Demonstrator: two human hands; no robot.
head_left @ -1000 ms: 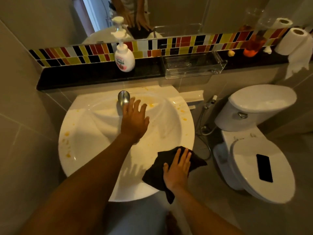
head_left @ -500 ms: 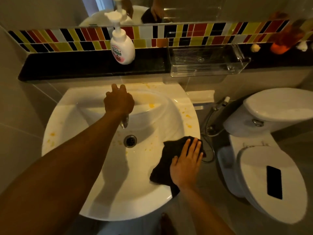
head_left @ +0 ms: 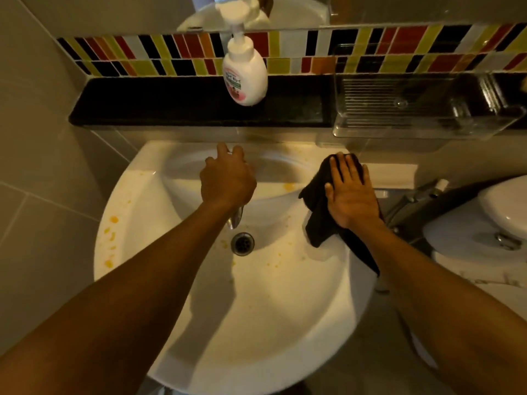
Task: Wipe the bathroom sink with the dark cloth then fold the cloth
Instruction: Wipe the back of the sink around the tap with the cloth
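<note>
- Pressing flat, right hand point(head_left: 352, 199) spread palm-down over the dark cloth point(head_left: 320, 220), fingers extended toward the far rim; grip open, nothing clasped, cloth pinned under the palm only.
- Lying on the right rim of the white sink point(head_left: 182, 315), near the back corner, with one end trailing off the outer edge toward the floor; middle of the cloth hidden beneath the hand.
- Curled over the faucet point(head_left: 236, 219) at the back of the basin, left hand point(head_left: 226, 186); only the spout tip visible below the wrist, so hard to tell whether the fingers close on it or just rest there.
- Scattered yellow-orange stains point(head_left: 111, 232) on the left rim, and more inside the basin around the drain point(head_left: 242, 243).
- Standing on the black ledge point(head_left: 171, 106) behind the sink, a white pump bottle point(head_left: 244, 76); label too blurred to read.
- Cut off at the right edge, a clear tray point(head_left: 422, 109) and a toilet point(head_left: 502, 212).
</note>
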